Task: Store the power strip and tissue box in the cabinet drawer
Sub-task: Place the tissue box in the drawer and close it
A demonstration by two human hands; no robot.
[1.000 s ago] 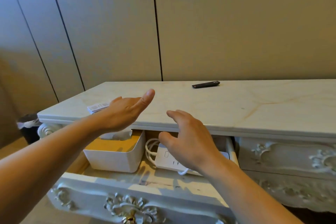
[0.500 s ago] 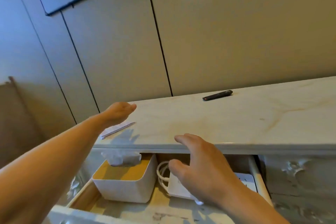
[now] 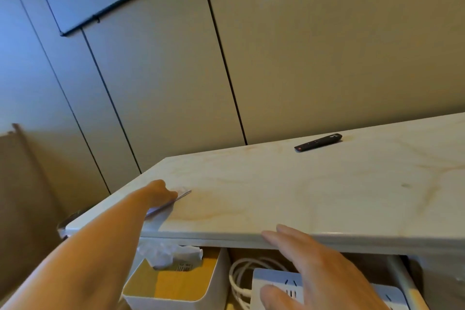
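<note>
Countertop (image 3: 276, 196) edge overhangs the drawer (image 3: 405, 282), leaving a low gap above the tissue box (image 3: 181, 289) on the left and the power strip (image 3: 276, 282) on the right. Coiled cable (image 3: 239, 277) fills the slot between them. Middle of the countertop is free; remote (image 3: 318, 142) far right, flat card (image 3: 182, 196) near left.

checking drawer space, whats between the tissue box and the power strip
A coiled white cord fills the gap between tissue box and power strip, in the head view.
</note>
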